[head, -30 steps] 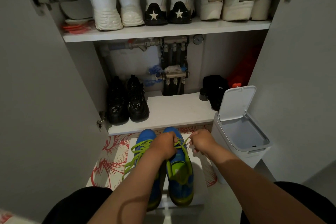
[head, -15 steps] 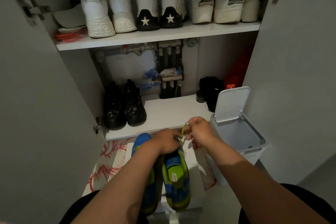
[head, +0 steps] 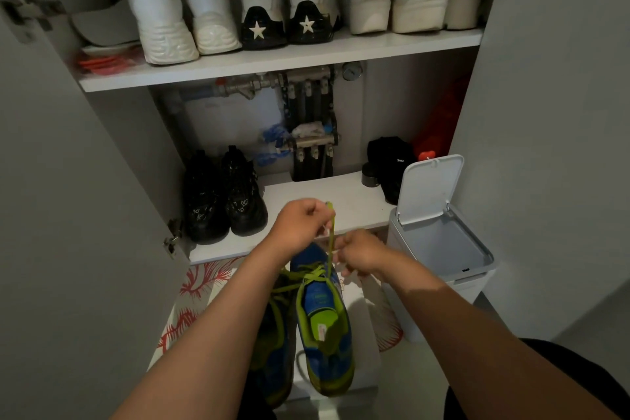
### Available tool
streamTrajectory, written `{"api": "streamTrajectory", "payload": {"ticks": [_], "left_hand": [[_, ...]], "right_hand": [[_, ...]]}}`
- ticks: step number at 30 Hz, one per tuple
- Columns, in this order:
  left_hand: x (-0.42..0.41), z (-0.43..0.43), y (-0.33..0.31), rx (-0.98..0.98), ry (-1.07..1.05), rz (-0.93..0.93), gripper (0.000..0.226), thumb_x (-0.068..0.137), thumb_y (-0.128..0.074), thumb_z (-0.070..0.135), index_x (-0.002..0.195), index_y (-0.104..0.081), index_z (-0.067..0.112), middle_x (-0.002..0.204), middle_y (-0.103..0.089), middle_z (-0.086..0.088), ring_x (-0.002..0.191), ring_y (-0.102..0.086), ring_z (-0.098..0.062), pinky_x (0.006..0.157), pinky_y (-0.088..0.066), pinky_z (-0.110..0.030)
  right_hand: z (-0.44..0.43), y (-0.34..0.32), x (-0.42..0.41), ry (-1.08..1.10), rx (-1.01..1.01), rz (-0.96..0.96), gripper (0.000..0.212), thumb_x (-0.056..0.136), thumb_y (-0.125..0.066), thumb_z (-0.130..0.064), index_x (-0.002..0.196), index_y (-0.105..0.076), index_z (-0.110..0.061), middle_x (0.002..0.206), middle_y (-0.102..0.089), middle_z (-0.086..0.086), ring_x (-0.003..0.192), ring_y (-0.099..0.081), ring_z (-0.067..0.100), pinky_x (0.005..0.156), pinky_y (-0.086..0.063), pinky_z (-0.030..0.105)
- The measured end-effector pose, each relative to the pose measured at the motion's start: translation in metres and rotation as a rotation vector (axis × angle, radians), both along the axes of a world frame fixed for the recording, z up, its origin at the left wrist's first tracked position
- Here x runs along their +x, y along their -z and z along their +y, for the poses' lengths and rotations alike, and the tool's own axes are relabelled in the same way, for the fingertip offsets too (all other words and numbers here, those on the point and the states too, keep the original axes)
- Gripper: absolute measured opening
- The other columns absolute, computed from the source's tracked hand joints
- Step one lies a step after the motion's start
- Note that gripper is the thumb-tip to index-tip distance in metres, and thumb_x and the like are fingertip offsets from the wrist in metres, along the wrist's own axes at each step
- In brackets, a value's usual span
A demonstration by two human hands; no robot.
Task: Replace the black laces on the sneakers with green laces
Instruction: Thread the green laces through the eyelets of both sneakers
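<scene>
Green-and-blue sneakers [head: 324,327] nearest, side by side on a white surface between the forearms, toes pointing away toward the cupboard. Small pale label on the green insole of the right-hand shoe, print too small to read. Other shoe mostly hidden under the left forearm.

Crossed over the tongue, a green lace [head: 331,242], one end rising straight and taut from the upper eyelets. At its top, the left hand [head: 300,228], closed into a fist and pinching the strand above the toe. Lower and just beside, the right hand [head: 363,256], fingers curled in on the same strand close to the shoe.

Underneath, a white mat with red coral print [head: 197,286]. To the right, a white bin [head: 443,242], lid flipped up.

Beyond, the lower shelf [head: 361,204]: black chunky shoes [head: 221,194] at left, a black item [head: 392,160] at right with a tiny white mark, unreadable. Behind these, a metal pipe manifold [head: 306,78] and a round gauge [head: 352,71], dial not legible.

Farthest, the top shelf [head: 272,65]: white footwear in a row, including a star-heeled pair [head: 283,27] with one white star on each black heel patch, and no lettering that can be made out.
</scene>
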State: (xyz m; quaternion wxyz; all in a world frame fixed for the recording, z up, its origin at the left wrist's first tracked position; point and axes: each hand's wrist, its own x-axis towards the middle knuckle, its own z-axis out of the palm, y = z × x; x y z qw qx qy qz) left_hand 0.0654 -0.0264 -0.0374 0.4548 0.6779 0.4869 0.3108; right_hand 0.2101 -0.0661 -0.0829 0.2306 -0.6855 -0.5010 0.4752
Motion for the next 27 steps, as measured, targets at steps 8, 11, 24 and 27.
{"api": "streamTrajectory", "payload": {"ticks": [8, 11, 24, 27], "left_hand": [[-0.005, 0.002, 0.002, 0.011, 0.041, 0.040, 0.013, 0.096, -0.060, 0.015, 0.102, -0.071, 0.016, 0.084, -0.069, 0.003, 0.068, -0.060, -0.007, 0.062, -0.048, -0.013], [-0.015, 0.008, 0.014, 0.012, 0.065, 0.235, 0.024, 0.098, -0.054, 0.012, 0.118, -0.065, 0.018, 0.099, -0.064, 0.002, 0.084, -0.061, -0.011, 0.077, -0.047, -0.020], [-0.013, 0.000, 0.019, -0.099, 0.214, 0.347, 0.014, 0.090, -0.069, 0.022, 0.089, -0.077, 0.010, 0.079, -0.066, -0.003, 0.071, -0.055, -0.011, 0.074, -0.047, -0.029], [-0.014, 0.000, 0.020, -0.079, 0.189, 0.333, 0.027, 0.088, -0.072, 0.027, 0.081, -0.073, 0.001, 0.068, -0.056, -0.006, 0.064, -0.047, -0.015, 0.066, -0.041, -0.028]], "right_hand": [[0.003, 0.007, -0.008, -0.048, -0.030, 0.002, 0.016, 0.098, -0.059, -0.020, 0.099, -0.069, -0.007, 0.079, -0.067, 0.007, 0.053, -0.065, 0.015, 0.049, -0.045, 0.023], [0.003, 0.003, -0.010, 0.002, 0.031, 0.041, 0.014, 0.097, -0.059, -0.019, 0.095, -0.070, -0.010, 0.075, -0.067, 0.005, 0.053, -0.065, 0.016, 0.047, -0.041, 0.022], [0.004, -0.033, -0.015, 0.238, 0.483, 0.339, 0.021, 0.098, -0.061, -0.017, 0.087, -0.073, -0.004, 0.057, -0.066, -0.006, 0.042, -0.052, 0.008, 0.045, -0.048, 0.025], [0.004, -0.032, -0.016, 0.236, 0.491, 0.363, 0.019, 0.098, -0.060, -0.017, 0.094, -0.074, -0.004, 0.075, -0.071, 0.003, 0.045, -0.053, 0.010, 0.043, -0.046, 0.023]]}}
